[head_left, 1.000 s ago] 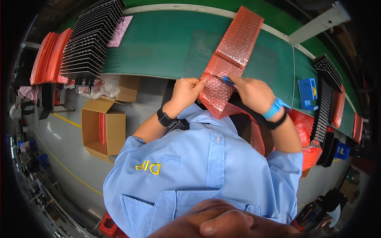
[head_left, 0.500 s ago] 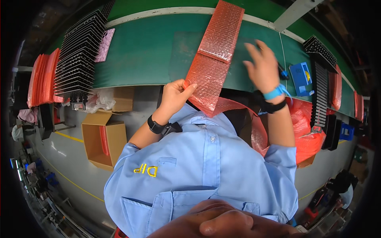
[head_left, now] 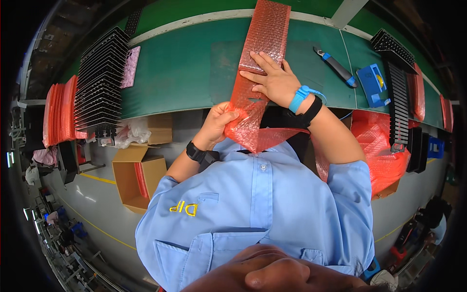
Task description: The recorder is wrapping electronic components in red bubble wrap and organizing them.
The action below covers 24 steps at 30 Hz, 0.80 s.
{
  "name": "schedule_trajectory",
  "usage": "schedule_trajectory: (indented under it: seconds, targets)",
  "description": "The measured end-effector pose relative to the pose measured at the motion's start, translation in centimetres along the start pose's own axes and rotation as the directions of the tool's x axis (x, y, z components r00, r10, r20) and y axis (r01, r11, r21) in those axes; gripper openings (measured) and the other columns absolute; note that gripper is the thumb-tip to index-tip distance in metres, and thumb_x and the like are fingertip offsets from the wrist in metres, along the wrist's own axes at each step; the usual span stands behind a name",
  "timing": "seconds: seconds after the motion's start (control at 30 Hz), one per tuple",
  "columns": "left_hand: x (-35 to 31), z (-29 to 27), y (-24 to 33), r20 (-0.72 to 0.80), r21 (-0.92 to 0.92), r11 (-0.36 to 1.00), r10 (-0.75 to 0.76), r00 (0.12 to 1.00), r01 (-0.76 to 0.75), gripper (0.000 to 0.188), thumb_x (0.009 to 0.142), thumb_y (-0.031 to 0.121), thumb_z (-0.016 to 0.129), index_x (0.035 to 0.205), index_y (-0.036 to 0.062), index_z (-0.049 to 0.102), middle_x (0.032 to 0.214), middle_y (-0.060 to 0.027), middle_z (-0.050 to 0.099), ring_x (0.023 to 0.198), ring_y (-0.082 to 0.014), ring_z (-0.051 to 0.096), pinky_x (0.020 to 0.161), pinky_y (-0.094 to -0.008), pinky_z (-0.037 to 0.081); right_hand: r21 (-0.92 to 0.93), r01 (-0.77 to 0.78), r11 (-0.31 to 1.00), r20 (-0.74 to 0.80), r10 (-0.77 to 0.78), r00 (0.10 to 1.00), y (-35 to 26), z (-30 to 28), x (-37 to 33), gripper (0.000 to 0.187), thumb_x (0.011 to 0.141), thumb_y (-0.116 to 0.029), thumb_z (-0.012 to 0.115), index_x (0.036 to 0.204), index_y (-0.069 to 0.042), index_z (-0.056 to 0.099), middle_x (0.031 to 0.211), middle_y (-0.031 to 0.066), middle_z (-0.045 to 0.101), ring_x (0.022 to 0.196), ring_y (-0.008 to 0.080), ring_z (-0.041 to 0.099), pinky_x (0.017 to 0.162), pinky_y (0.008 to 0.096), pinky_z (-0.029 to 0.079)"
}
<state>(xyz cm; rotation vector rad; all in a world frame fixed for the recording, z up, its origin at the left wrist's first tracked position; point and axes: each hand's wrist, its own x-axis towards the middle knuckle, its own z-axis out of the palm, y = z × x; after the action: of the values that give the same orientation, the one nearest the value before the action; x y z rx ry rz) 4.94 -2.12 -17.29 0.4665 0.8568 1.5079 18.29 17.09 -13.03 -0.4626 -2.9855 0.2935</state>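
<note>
A long strip of red bubble wrap runs across the green worktop and over its near edge. My left hand grips the strip's left side at that edge, fingers closed and the wrap bunched beneath them. My right hand lies flat on the strip farther up, fingers spread, near a crosswise edge in the wrap. Below the table edge the strip sags to a point in front of my shirt, then bends off to the right. A blue-and-black handled hand tool rests on the worktop to the right.
A blue tape dispenser stands right on the worktop. Black slotted racks stand left and right, the left one holding many thin boards. Red bubble-wrap pieces stand far left. An open cardboard box and a red wrap bundle sit lower.
My right hand has come left and down from above the worktop onto the bubble wrap, uncovering the blue-handled tool. The wrap under my left hand is now more bunched.
</note>
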Motion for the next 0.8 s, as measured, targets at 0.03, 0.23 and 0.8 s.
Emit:
schedule_trajectory:
  seconds: [0.03, 0.23, 0.8]
  targets:
    - [-0.3, -0.2, -0.1, -0.003, -0.015, 1.0, -0.021, 1.0, 0.021, 0.018, 0.092, 0.005, 0.058, 0.108, -0.002, 0.064, 0.098, -0.0089, 0.07, 0.084, -0.01, 0.065, 0.074, -0.0273, 0.054, 0.001, -0.002, 1.0, -0.001, 0.002, 1.0, -0.1, 0.0, 0.0, 0.045, 0.093, -0.039, 0.055, 0.138, -0.036, 0.051, 0.159, 0.0037, 0.019, 0.146, 0.025, 0.018, 0.111, 0.0621, 0.022]
    - [-2.0, -0.1, -1.0, -0.051, 0.231, 0.973, 0.006, 0.999, 0.006, 0.014, 0.09, 0.006, 0.059, 0.101, -0.0018, 0.065, 0.09, -0.0053, 0.068, 0.078, -0.008, 0.062, 0.071, -0.0241, 0.051, -0.01, 0.012, 1.0, 0.036, -0.011, 0.999, 0.4, 0.1, 0.0, 0.046, 0.093, -0.041, 0.053, 0.139, -0.039, 0.049, 0.16, 0.0019, 0.016, 0.146, 0.0258, 0.018, 0.111, 0.0606, 0.023]
    - [-8.9, -3.1, 4.8, -0.314, 0.335, 0.822, 0.559, 0.768, -0.461, 0.011, 0.072, 0.002, 0.055, 0.083, 0.0008, 0.059, 0.101, -0.0144, 0.061, 0.091, -0.0155, 0.06, 0.074, -0.023, 0.044, 0.159, 0.085, 0.984, -0.298, -0.034, 0.954, -1.5, 0.5, -4.6, 0.059, 0.069, -0.019, 0.081, 0.125, -0.016, 0.062, 0.141, 0.011, 0.047, 0.127, 0.031, 0.046, 0.102, 0.0458, 0.04]
